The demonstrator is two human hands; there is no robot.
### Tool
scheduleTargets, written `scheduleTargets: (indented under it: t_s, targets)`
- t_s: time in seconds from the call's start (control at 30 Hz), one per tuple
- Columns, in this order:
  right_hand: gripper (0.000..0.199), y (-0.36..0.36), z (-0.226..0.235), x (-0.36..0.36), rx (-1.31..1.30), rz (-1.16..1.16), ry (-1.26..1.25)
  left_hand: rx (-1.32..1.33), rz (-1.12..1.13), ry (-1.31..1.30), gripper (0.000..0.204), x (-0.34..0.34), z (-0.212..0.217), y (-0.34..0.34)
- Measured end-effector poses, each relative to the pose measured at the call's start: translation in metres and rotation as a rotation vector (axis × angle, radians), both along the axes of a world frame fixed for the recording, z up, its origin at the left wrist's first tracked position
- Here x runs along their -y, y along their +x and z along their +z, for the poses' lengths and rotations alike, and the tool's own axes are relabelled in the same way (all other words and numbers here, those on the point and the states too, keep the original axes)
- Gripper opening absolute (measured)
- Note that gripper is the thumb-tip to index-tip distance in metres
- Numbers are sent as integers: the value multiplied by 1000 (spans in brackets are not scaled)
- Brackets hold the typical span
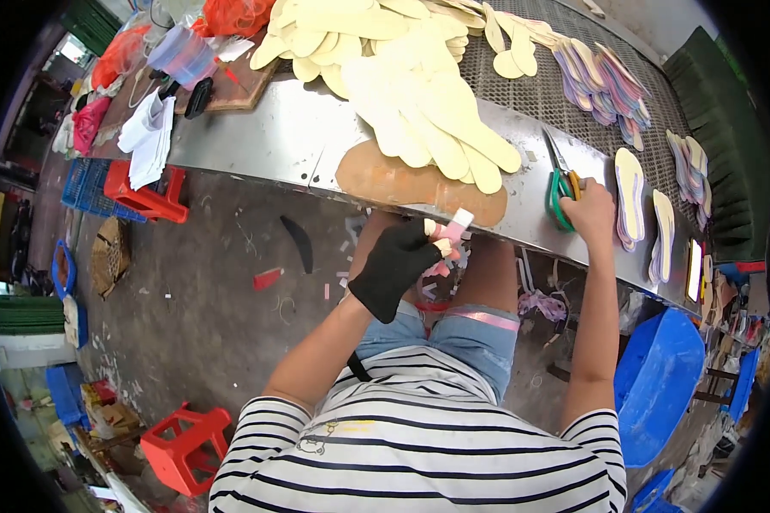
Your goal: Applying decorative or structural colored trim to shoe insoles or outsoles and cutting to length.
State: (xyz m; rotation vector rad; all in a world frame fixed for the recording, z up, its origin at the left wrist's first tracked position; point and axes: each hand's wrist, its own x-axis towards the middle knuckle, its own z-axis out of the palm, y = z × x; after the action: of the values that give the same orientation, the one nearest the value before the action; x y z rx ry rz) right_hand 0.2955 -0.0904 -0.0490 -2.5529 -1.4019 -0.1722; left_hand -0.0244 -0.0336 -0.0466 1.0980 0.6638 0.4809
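My left hand, in a black fingerless glove, is closed in a pinch in front of the table edge. Between its thumb and fingers sits a small pink strip with a white end. On the metal tabletop to the right, my bare right hand has its fingers closed at the handles of green-handled scissors, whose blades point away from me. A yellow-orange handle shows beside its fingertips. A brown sole-shaped board lies at the table edge, partly under a heap of pale yellow insoles.
Patterned insoles lie in stacks at the right, near a lit phone. Below stands a blue tub. White cloths hang over the left table edge by a red stool. Another red stool stands lower left; scraps litter the floor.
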Motion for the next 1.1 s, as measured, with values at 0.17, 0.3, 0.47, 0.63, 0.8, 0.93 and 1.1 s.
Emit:
scheduleTargets:
  t_s: [0.17,0.3,0.47,0.63,0.8,0.93,1.1]
  targets:
    - [26,22,-10,55,-768,23,120,42,5,-139,13,-1,-11,-9]
    - [30,-84,-4,93,-1329,315,161,31,32,-127,13,0,-29,-21]
    - [37,-115,-30,118,-1277,324,-23,27,8,-105,13,3,-37,-18]
    - [41,-121,-33,111,-1273,306,-34,1,3,-130,12,9,-39,-14]
    - [39,-123,-42,108,-1239,317,-24,-59,-24,-139,12,11,-36,-10]
    - [37,-118,-44,117,-1254,257,-26,-82,-34,-135,12,9,-42,-7]
    - [22,-84,-18,103,-1005,137,204,-89,-19,-11,12,10,-45,-2]
